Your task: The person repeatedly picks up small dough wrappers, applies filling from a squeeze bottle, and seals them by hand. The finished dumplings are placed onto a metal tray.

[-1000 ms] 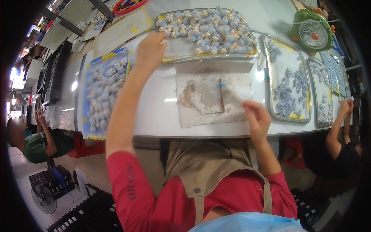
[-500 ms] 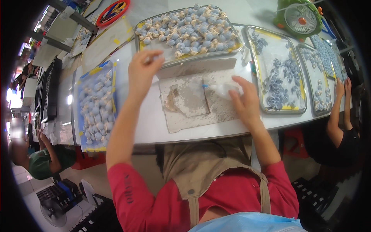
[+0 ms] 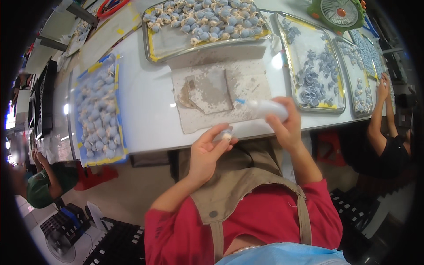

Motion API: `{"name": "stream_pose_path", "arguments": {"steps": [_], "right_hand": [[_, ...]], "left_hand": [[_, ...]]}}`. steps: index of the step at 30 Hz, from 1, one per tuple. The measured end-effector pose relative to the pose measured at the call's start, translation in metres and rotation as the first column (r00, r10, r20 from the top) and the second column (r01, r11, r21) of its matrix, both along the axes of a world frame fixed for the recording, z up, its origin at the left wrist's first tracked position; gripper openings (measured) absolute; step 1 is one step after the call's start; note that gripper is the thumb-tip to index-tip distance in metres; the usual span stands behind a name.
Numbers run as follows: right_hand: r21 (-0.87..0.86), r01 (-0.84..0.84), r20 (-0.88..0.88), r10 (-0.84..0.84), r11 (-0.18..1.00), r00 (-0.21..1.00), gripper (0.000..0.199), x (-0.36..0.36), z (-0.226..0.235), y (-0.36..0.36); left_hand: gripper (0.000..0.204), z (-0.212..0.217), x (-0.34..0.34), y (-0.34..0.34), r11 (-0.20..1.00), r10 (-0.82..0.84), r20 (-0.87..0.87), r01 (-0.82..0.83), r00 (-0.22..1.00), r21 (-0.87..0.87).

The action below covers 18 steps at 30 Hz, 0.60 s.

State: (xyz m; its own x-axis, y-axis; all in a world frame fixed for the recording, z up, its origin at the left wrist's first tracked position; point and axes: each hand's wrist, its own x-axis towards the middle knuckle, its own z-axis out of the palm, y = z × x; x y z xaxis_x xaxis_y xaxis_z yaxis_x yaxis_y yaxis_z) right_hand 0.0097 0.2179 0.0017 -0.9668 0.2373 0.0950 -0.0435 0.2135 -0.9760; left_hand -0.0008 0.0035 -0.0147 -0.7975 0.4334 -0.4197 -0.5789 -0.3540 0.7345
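Fingertips [image 3: 223, 138] of the left hand [image 3: 207, 152] are pinched together on a small pale piece [image 3: 227, 135], held just off the near edge of the white table [image 3: 145, 106] at the middle of the frame. Just to the right of it, the right hand [image 3: 287, 126] is curled snugly around a white squeeze bottle [image 3: 265, 108], whose blue tip [image 3: 239, 101] points left over the stained grey mat [image 3: 221, 92]. The bottle lies nearly level, its tip above the mat's lower right part and a little above the pinched piece.

On the mat sits a tilted square of stained card [image 3: 210, 90], left of the bottle tip. Beyond the mat, toward the top centre, a metal tray [image 3: 161, 46] is heaped along its far side with small blue and cream pieces. Another metal tray [image 3: 293, 79] at the upper right holds looser clusters of blue pieces. At the left, a long tray with blue and yellow edging [image 3: 121, 112] is packed with pale blue pieces.

A green desk fan [image 3: 338, 13] stands at the top right corner. Lower right, another person's arm [image 3: 375, 123] reaches up to a further tray. At the far left, a person in green [image 3: 44, 185] sits low.
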Motion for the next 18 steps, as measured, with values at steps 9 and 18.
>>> {"name": "stream_pose_path", "arguments": {"steps": [9,18], "right_hand": [[0.236,-0.076,-0.261,0.139,0.969,0.955,0.035,0.036,0.013,0.005],[0.471,-0.010,-0.354,0.200,0.882,0.914,0.033,0.032,0.021,-0.009]], "left_hand": [[0.038,-0.006,0.014,0.001,0.992,-0.016,-0.212,-0.011,0.977,-0.128],[0.039,-0.004,0.018,0.001,0.989,-0.034,-0.250,-0.003,0.968,-0.146]]}}
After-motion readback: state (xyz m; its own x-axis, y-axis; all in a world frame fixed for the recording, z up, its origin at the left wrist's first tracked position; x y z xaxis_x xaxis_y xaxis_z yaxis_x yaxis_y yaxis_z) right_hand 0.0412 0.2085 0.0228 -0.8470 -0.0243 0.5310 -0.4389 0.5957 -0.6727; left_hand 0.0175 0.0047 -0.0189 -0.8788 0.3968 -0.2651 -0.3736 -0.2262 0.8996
